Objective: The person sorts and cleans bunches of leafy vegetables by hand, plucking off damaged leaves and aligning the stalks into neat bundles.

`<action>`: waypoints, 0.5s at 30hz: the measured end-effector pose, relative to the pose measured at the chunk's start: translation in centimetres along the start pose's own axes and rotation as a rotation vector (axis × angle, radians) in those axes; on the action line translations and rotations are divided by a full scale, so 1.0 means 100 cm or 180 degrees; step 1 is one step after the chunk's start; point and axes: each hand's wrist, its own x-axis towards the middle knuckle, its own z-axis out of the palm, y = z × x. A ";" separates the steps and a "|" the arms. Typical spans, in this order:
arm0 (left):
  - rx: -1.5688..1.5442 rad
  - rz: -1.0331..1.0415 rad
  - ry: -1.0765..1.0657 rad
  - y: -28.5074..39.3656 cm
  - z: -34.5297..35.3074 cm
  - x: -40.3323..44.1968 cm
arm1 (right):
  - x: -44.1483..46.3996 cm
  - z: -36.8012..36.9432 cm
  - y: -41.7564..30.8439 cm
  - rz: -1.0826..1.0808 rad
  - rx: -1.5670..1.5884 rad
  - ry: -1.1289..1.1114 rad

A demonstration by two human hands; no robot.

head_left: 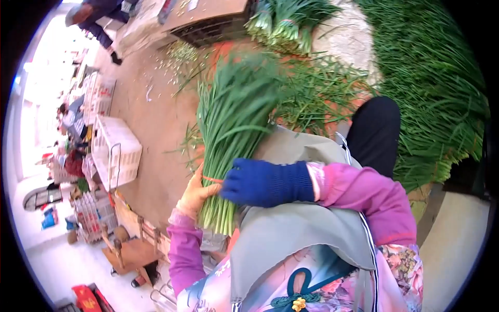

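A thick bunch of long green stalks [228, 114] lies over my lap, leaves pointing up and away, pale cut ends toward me. My left hand [195, 193], in a yellowish glove, is wrapped round the lower stalks from the left. Around the stalks there runs an orange band [212, 180]. My right hand [249, 182], in a dark blue knitted glove, is closed at the band on the bunch's right side; its fingertips are partly hidden. The leaf tips are blurred. A grey apron [301, 223] covers my lap beneath the bunch.
Loose green stalks [317, 93] litter the floor ahead. A large pile of greens [431, 83] fills the right side. Tied bunches [286, 26] lie at the top. White crates [117, 151] and a wooden chair [132, 255] stand left. A person [99, 15] bends at the top left.
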 end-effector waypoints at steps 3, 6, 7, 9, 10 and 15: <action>-0.0119 -0.0193 0.0038 -0.010 -0.020 -0.005 | -0.027 0.011 0.005 0.0413 0.0137 -0.0355; -0.0375 -0.0293 0.0054 -0.018 -0.028 -0.013 | -0.037 0.011 0.008 0.1363 0.0581 -0.1295; -0.0304 -0.0239 -0.0006 -0.024 -0.034 -0.012 | -0.042 0.018 0.013 0.1970 0.0765 -0.0791; -0.0170 -0.0131 -0.0132 -0.025 -0.039 -0.009 | -0.046 0.029 0.030 0.2770 0.1096 -0.0408; -0.0179 -0.0135 -0.0134 -0.018 -0.034 -0.004 | -0.042 0.031 0.033 0.2775 0.1098 -0.0417; 0.0231 0.0411 0.0542 0.020 -0.024 0.043 | -0.024 0.040 0.033 0.2267 0.1001 -0.0435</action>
